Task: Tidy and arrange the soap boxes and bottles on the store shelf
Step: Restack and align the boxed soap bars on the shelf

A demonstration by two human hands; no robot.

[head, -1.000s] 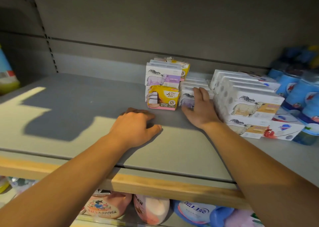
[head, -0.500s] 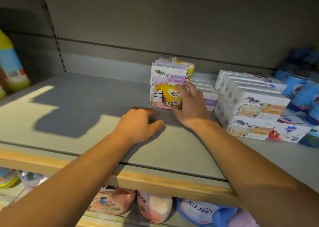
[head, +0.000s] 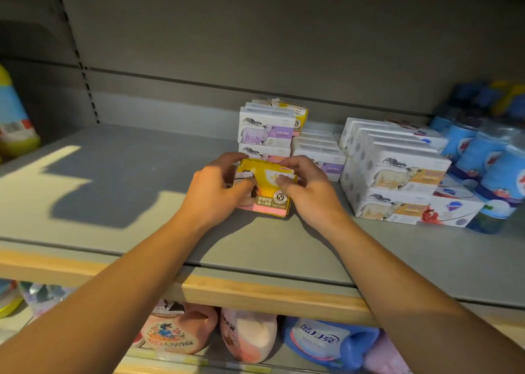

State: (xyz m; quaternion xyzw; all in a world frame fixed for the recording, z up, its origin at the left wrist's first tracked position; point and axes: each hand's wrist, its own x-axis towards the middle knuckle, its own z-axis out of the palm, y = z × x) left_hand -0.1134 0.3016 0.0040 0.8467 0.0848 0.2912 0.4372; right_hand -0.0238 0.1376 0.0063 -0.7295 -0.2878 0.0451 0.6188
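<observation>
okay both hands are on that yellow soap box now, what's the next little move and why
Probably set the yellow soap box back square against the purple-label sheep boxes behind it. Left hand and right hand each hold an end, and the box stands forward of the stack on the shelf, its front tipped toward the camera. A second yellow box sits behind that stack, so it may belong there.

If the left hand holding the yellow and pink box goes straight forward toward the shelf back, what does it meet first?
Probably the stack of white soap boxes with a purple sheep just behind the yellow and pink soap box that the left hand grips; the depth between them is unclear.
</observation>
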